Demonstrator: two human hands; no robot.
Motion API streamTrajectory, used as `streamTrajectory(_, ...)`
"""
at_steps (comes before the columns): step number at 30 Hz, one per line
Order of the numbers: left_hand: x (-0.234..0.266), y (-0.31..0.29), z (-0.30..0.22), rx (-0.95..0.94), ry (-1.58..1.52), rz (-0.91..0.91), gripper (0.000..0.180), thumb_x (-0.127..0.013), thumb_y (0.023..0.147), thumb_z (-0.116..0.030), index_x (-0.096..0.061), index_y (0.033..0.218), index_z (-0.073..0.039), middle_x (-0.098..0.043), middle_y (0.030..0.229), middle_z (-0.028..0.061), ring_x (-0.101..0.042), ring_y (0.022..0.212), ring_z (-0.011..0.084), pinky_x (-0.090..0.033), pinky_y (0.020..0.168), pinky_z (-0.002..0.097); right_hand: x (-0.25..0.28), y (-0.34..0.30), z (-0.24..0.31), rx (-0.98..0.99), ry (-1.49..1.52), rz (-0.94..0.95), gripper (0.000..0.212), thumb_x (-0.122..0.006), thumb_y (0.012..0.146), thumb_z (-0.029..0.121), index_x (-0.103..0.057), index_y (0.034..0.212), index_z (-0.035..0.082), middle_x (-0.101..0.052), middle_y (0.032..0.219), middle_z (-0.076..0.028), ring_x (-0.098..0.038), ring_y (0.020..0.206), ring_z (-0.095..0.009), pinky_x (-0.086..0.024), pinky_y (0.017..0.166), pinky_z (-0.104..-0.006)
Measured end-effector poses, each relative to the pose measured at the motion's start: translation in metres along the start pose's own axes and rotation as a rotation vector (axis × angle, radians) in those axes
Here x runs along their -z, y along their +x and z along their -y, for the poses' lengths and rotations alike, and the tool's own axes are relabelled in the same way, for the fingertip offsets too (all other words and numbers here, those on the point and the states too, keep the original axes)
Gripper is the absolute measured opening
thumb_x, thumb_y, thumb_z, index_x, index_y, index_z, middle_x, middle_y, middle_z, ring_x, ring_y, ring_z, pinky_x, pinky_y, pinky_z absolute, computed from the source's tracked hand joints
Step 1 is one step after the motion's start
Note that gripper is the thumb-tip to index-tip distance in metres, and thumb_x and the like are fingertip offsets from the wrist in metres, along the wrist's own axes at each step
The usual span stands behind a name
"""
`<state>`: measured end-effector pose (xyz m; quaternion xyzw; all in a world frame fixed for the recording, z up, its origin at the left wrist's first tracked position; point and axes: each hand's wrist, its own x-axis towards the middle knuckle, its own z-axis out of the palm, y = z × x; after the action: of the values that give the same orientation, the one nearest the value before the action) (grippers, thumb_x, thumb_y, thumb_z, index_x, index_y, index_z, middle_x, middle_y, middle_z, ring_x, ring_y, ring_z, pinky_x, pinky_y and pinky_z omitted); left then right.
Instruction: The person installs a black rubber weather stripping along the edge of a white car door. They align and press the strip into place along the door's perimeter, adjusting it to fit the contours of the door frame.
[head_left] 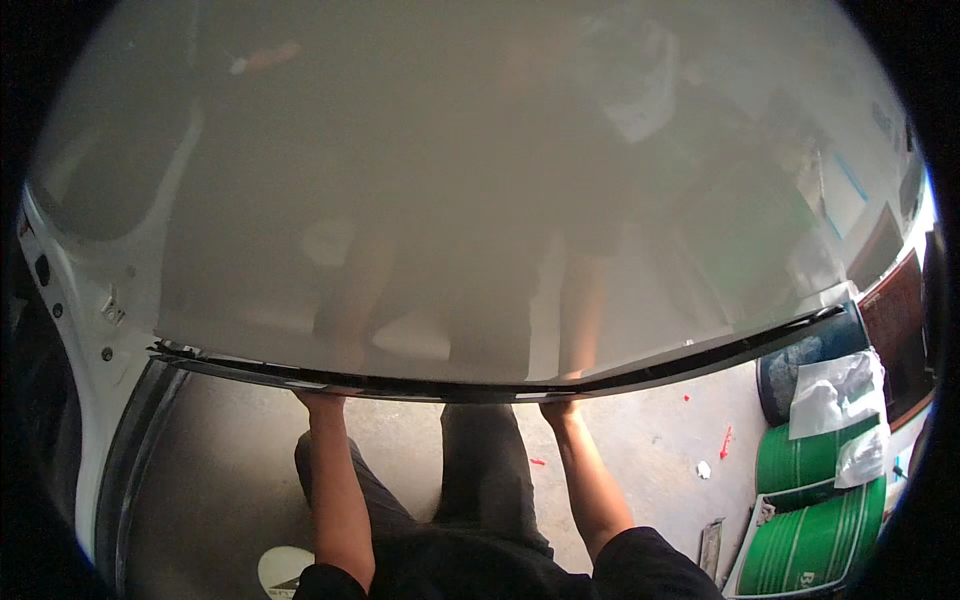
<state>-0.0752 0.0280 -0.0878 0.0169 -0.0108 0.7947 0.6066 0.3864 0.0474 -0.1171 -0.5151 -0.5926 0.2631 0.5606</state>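
Observation:
A large glossy grey vehicle body panel (430,200) fills the upper view and mirrors my arms. Along its lower edge runs a long, thin black trim strip (470,390), curving from left to right. My left hand (318,399) reaches up under the strip left of the middle. Right of the middle, my right hand (561,408) meets the underside of the same strip. The fingers of both hands are hidden behind the trim, so I cannot tell how they are closed.
On the left stands a white body frame (105,300) with holes, a dark rubber seal (130,450) below it. Green drums (815,540) and a blue drum (775,385) with clear plastic (835,395) stand at right. Small red scraps (726,443) lie on the concrete floor (640,450).

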Motion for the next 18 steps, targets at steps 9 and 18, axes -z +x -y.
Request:
streamTrajectory(9,-0.007,0.003,0.006,-0.192,0.212,-0.152,0.065,-0.039,0.091,-0.055,-0.046,0.131,-0.005,-0.055,0.125,0.0166,-0.053,0.114,0.0357,-0.039,0.098,0.0537,0.024,-0.025,-0.060,-0.344,0.820,0.243,0.061,-0.039,0.085,0.071,-0.049,0.113,0.018,-0.052,0.116,0.005,-0.046,0.103,-0.012,-0.037,0.094,-0.0367)
streamTrajectory(18,0.007,0.005,-0.026,-0.372,-0.034,-0.361,0.044,-0.041,0.096,-0.036,-0.052,0.120,0.000,-0.056,0.118,0.0199,-0.051,0.110,0.0365,-0.038,0.099,0.0536,0.020,-0.013,-0.052,-0.529,1.055,0.200,0.047,-0.044,0.089,0.057,-0.054,0.105,0.015,-0.056,0.108,0.003,-0.046,0.104,-0.012,-0.034,0.099,-0.0388)
